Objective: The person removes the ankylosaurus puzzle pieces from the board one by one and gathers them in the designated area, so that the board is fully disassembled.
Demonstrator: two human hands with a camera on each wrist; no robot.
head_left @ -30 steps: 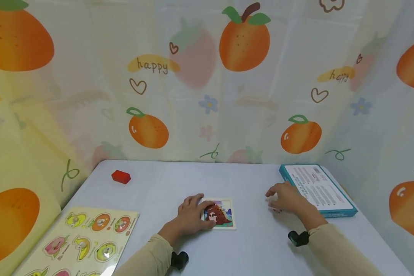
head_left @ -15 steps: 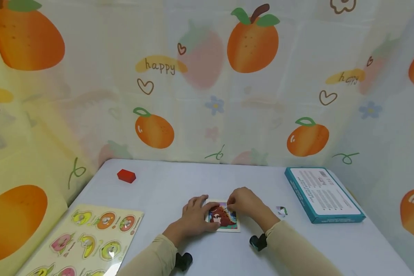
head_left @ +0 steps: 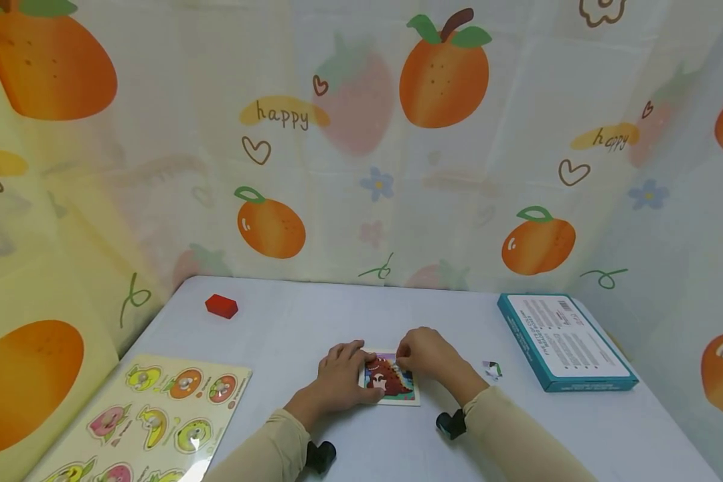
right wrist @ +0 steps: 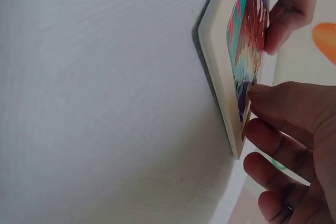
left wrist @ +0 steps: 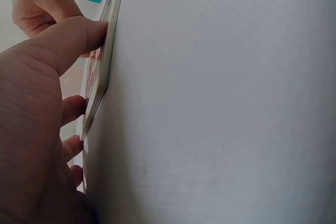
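Note:
A small square jigsaw puzzle (head_left: 391, 381) with a red-brown dinosaur picture and a pale frame lies flat on the white table. My left hand (head_left: 340, 378) rests at its left side with fingers spread; thumb and index finger lie on the puzzle. My right hand (head_left: 428, 355) is over the puzzle's upper right corner, thumb and index finger together on a puzzle piece that the hand mostly hides. In the right wrist view the thumb presses close to the picture's purple part, the other fingers (right wrist: 278, 142) loosely bent. One loose puzzle piece (head_left: 492, 369) lies right of the right forearm.
A fruit peg board (head_left: 175, 408) lies at the near left. At the back left sits a red block (head_left: 221, 306). A flat teal box (head_left: 566, 341) with printed text lies at the right. Behind the table hangs a fruit-print curtain (head_left: 349, 201).
My right hand has moved left from beside the teal box to the puzzle's upper right corner, leaving a loose piece in sight. My left hand stays on the puzzle. The head view has shifted slightly.

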